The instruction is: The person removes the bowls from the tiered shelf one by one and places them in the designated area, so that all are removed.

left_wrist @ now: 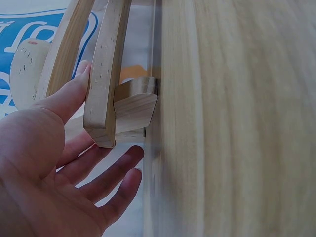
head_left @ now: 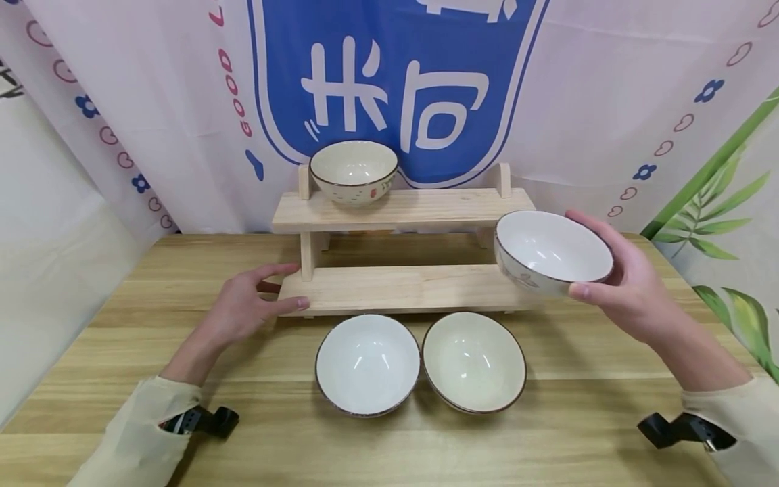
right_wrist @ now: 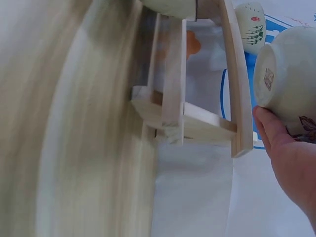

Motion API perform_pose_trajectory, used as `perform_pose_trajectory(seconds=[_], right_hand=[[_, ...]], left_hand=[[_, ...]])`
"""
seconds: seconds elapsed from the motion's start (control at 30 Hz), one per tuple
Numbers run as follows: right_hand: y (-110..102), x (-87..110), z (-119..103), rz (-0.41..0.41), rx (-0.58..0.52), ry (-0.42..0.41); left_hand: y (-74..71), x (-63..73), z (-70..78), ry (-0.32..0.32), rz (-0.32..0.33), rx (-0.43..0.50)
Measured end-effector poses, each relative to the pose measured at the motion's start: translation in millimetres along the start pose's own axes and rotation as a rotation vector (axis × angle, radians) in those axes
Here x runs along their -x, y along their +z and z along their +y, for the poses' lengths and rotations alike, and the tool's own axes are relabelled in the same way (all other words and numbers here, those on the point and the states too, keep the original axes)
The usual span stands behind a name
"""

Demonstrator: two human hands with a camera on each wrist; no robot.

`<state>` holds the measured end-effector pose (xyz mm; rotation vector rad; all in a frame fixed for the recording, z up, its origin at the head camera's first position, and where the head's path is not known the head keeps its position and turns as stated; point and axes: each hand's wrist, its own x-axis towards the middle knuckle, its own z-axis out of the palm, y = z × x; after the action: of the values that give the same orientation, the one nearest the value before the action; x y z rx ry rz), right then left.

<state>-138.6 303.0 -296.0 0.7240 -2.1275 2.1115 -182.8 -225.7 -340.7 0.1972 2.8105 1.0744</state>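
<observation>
My right hand (head_left: 635, 294) holds a white bowl (head_left: 550, 245) by its right side, thumb at the near rim and fingers behind. This bowl is raised at the right end of a two-tier wooden shelf (head_left: 389, 287); its foot ring with a small stamp shows in the right wrist view. My left hand (head_left: 240, 304) grips the left end of the lower board (left_wrist: 101, 94), thumb on top, with the lower fingers spread past its end. A cream bowl with a painted pattern (head_left: 354, 177) sits on the upper tier at left.
In front of the shelf, a white bowl (head_left: 368, 365) and a cream bowl (head_left: 475, 363) stand side by side on the wooden table (head_left: 255, 433). A printed curtain (head_left: 201, 122) hangs close behind the shelf.
</observation>
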Motion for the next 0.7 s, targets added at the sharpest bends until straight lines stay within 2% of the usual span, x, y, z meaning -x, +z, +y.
perform_pose_trajectory(seconds=[0.17,0.33,0.43,0.7], right_hand=[[-9.5,12.1,5.9,-0.045,-0.044,-0.023],[-19.6,24.0,11.2,-0.12,-0.04,-0.039],[-24.7,31.3,13.0,-0.164,-0.031,-0.022],[-37.3,51.8,17.8,-0.215,0.06,0.041]], left_hand=[[-0.5,0.2,0.0,0.004,0.002,-0.001],[-0.8,0.3,-0.5,0.004,0.001,0.002],[-1.0,0.6,-0.6,0.006,0.0,0.004],[-1.0,1.3,1.0,0.011,0.001,0.009]])
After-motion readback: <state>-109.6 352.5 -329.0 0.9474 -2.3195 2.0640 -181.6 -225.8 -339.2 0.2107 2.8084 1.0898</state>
